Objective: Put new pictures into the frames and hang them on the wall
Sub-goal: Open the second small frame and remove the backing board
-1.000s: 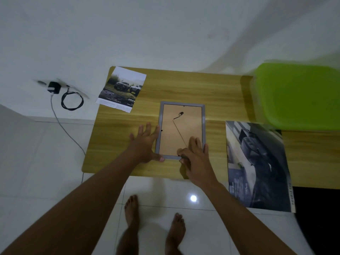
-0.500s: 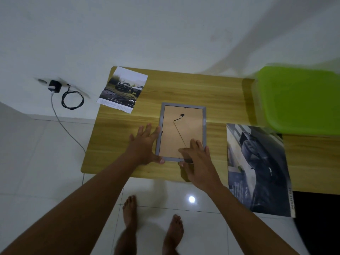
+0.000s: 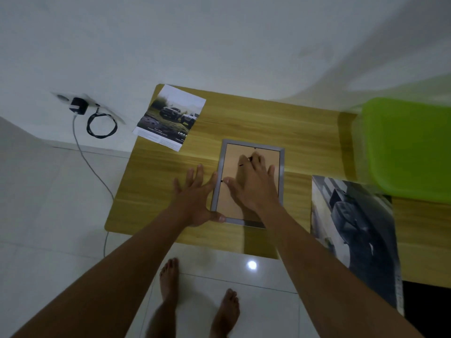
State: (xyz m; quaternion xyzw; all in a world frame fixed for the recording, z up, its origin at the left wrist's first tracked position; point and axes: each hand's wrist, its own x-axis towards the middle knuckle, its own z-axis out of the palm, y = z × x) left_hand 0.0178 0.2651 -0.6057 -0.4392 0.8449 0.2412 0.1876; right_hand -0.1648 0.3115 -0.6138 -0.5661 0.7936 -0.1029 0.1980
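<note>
The wooden table (image 3: 268,118) carries everything at working height against the wall. A green plastic box (image 3: 410,147) sits at its 3 o'clock end, out of the way. A large car print (image 3: 353,235) lies at 4 o'clock from the frame and overhangs the near edge, probably kept within reach for fitting.

The grey frame (image 3: 281,181) lies face down in the middle of the table, toward 6 o'clock, with its brown backing board (image 3: 233,157) up so the back can be worked. A smaller truck print (image 3: 170,115) waits at 10 o'clock from it, on the table's far corner.

The left hand (image 3: 195,198) rests flat with its fingers spread straight. It presses the frame's 9 o'clock rail and its thumb sits at the near corner, apparently to stop the frame sliding. The right hand (image 3: 251,184) lies open on the backing, fingers stretched toward the small clips at 12 o'clock.

Half a second earlier the right hand was at the frame's 6 o'clock rail. It has since slid up across the board, while the left hand has not moved.
</note>
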